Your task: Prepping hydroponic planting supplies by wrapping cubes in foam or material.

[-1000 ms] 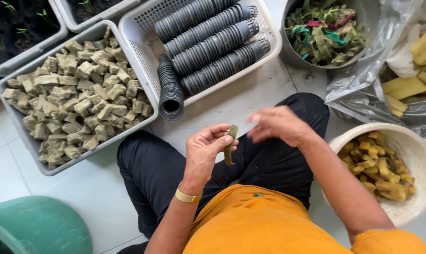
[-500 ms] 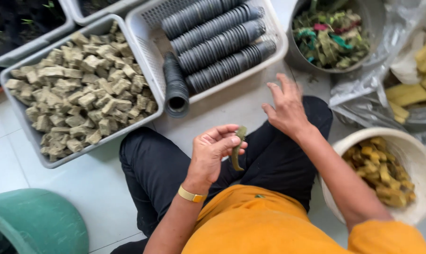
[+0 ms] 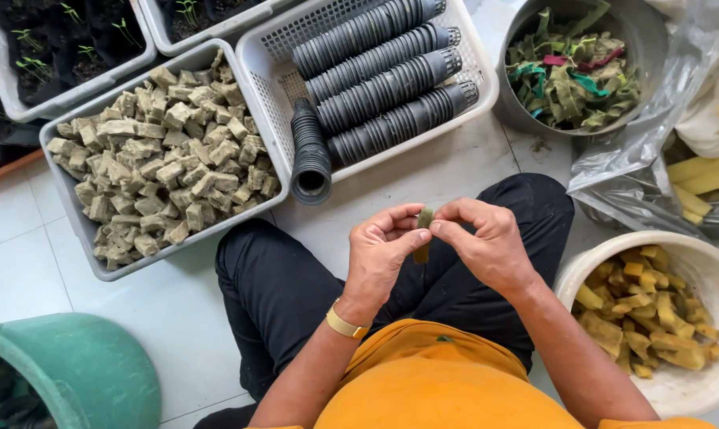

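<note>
Both hands, left (image 3: 383,258) and right (image 3: 486,242), pinch a green strip (image 3: 424,234) between fingertips above the lap, near the pots (image 3: 375,67) and cubes (image 3: 165,159).

The green strip (image 3: 424,230) is mostly hidden between the fingertips of the left hand (image 3: 383,254) and right hand (image 3: 486,246). The green bucket (image 3: 65,373), white bowl (image 3: 677,381) and seedling trays (image 3: 65,48) are cut off by the picture's edges; the bucket's contents are too dark to tell
</note>
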